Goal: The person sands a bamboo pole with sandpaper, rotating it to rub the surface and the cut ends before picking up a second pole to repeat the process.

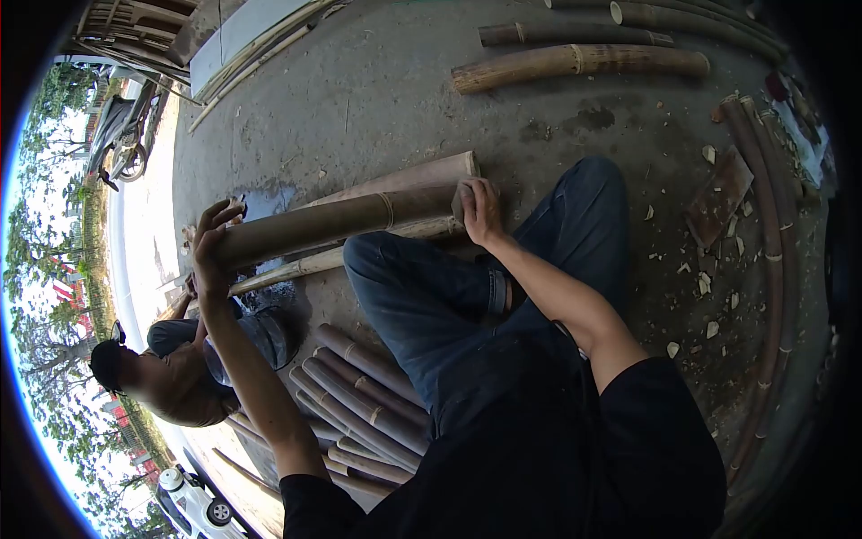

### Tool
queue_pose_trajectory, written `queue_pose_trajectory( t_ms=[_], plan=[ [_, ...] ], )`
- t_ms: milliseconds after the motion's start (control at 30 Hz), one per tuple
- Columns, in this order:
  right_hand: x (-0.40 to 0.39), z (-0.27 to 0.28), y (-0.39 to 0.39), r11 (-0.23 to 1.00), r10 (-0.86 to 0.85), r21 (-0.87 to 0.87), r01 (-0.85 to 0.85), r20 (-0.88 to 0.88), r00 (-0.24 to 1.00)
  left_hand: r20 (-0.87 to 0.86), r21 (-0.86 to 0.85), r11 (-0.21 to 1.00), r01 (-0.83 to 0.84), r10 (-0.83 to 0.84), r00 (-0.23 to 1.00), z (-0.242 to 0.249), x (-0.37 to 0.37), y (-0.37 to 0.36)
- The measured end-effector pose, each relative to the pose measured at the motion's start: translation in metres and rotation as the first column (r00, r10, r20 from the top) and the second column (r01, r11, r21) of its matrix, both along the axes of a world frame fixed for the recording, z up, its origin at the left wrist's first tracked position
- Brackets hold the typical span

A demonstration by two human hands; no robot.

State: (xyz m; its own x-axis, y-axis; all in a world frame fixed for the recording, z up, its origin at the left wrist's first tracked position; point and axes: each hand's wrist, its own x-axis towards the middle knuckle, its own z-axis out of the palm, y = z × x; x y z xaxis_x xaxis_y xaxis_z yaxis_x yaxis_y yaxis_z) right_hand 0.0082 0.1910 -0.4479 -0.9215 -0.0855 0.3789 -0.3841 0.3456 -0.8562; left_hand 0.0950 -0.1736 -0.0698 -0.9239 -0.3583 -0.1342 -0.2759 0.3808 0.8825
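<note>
A thick dark-brown bamboo pole (337, 226) lies crosswise in front of my knees, raised a little at its left end. My left hand (211, 250) is wrapped round that left end, fingers over the far side. At the other end, my right hand (481, 212) is closed over the pole's tip, with the fingers curled down; whether a small grey piece sits under them I cannot make out. Just behind lies a paler bamboo pole (422, 175). A thin, light bamboo pole (314, 263) runs below the dark one, partly hidden by my knee.
Several cut bamboo lengths (368, 409) lie at my left side, near a crouching person (184, 382) in a cap. More bamboo poles (584, 61) rest on the concrete ahead. Long curved bamboo poles (770, 260), a brown slab (718, 198) and pale chips are on the right.
</note>
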Motion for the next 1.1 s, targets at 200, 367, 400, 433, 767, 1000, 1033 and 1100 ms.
queue_pose_trajectory(
  t_ms=[200, 367, 400, 433, 767, 1000, 1033, 1100],
  plan=[
    [-0.015, -0.042, 0.011, 0.983, -0.129, 0.172, 0.069, 0.364, 0.923, 0.007, 0.028, 1.000, 0.001, -0.001, 1.000, -0.007, 0.006, -0.011],
    [0.017, 0.020, 0.011, 0.966, 0.245, 0.077, -0.247, 0.041, 0.969, 0.022, 0.070, 0.995, -0.067, 0.066, 0.998, -0.008, 0.011, 0.002],
    [0.013, 0.000, 0.012, 0.990, 0.078, 0.101, -0.096, 0.167, 0.983, 0.039, 0.054, 0.996, -0.071, 0.069, 0.997, -0.006, 0.010, 0.003],
    [0.001, -0.034, 0.012, 0.989, -0.095, 0.137, 0.058, 0.276, 0.956, 0.044, 0.034, 0.997, -0.069, 0.067, 0.997, -0.003, 0.005, 0.002],
    [0.006, -0.034, 0.003, 0.972, -0.234, 0.112, 0.207, 0.360, 0.903, -0.197, -0.506, 0.797, 0.330, -0.479, 0.855, 0.019, -0.010, 0.023],
    [0.022, 0.051, -0.006, 0.993, 0.115, -0.007, -0.117, -0.119, 0.986, 0.125, -0.461, 0.850, 0.254, -0.221, 0.967, 0.077, -0.016, 0.097],
    [0.019, 0.054, -0.005, 0.989, 0.144, -0.008, -0.148, -0.170, 0.975, 0.207, -0.469, 0.850, 0.239, -0.158, 0.966, 0.080, -0.017, 0.099],
    [0.007, -0.008, -0.008, 0.991, -0.133, 0.017, 0.132, 0.105, 0.986, 0.223, -0.462, 0.863, 0.204, -0.110, 0.969, 0.078, -0.020, 0.091]
  ],
)
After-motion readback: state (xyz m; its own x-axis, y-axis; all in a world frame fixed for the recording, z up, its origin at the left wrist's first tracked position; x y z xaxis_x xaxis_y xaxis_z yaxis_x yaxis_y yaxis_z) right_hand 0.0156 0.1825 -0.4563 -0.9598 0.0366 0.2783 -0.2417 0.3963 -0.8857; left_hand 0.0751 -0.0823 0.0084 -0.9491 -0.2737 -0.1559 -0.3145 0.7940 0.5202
